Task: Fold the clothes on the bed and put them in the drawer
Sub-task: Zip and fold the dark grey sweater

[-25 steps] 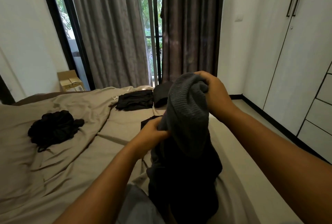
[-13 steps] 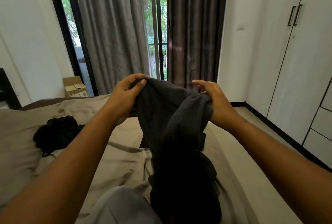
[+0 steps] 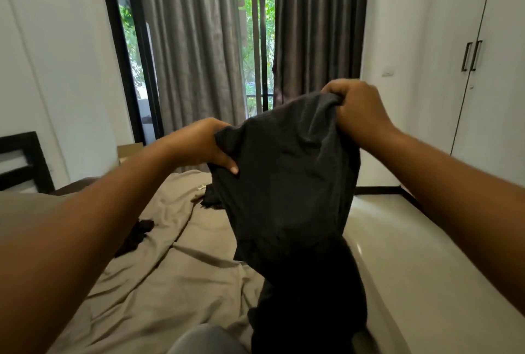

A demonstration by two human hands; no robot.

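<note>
Sweater (image 3: 287, 177), dark grey knit, is up in the air in front of me over the bed (image 3: 170, 282), and its lower end hangs down toward my lap. My left hand (image 3: 199, 143) pinches one top corner, thumb on the front and fingers behind. My right hand (image 3: 358, 109) is fisted round the other top corner, higher than the left. Both grips are clamped on cloth, neither is free.

What changed: a second ago my left hand was low on the bunched middle and only the right had the top. Half a second ago both were at the top edge but close together, with cloth bunched between them. Now the hands are pulled apart and raised, so the top edge is stretched and the body hangs flatter. The view has tipped up too, showing more curtain (image 3: 193, 41) and less bed.

What it means: I judge this to be the spread-out step just before folding. Nothing is folded yet. The next move likely needs the sweater laid flat on the sheet in front of me.

Waiting on the bed are a black bundle (image 3: 136, 235) on the left and another dark piece (image 3: 211, 197) further up, just past the sweater's left edge. The drawer is not in view, only wardrobe doors (image 3: 483, 69) on the right. The task looks early. The hanging lower end is too dark to tell whether it is twisted.
</note>
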